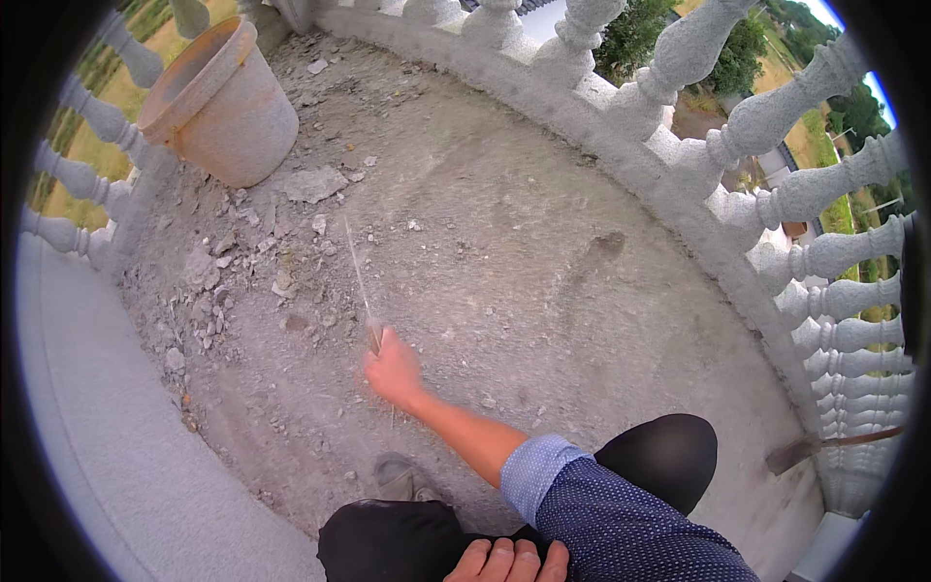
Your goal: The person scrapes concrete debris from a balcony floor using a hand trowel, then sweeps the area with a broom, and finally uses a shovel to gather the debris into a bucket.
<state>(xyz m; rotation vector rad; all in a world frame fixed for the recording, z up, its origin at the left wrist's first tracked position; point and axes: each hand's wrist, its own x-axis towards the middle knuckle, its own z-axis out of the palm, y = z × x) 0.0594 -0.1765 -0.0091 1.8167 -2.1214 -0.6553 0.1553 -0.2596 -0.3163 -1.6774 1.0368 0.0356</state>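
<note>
My right hand (pixel 393 369) is closed around a thin, pale-bladed hand tool (pixel 357 267), held low over the rough concrete floor (pixel 543 320). Its narrow blade points away from me, toward the rubble; motion blur and the thin outline hide its exact kind. Broken chips and grey rubble (pixel 281 281) lie to the left of the blade. At the lower edge, the fingers of my left hand (pixel 509 563) lie side by side over my dark trousers, beside my right sleeve. No object shows in that hand, though its palm is hidden.
A dusty bucket (pixel 233 116) stands at the far left, with a flat broken slab (pixel 312 184) near its base. White balusters (pixel 786 107) curve along the far and right edges. A long-handled tool (pixel 795 454) leans at right. A pale wall (pixel 97 388) borders the left.
</note>
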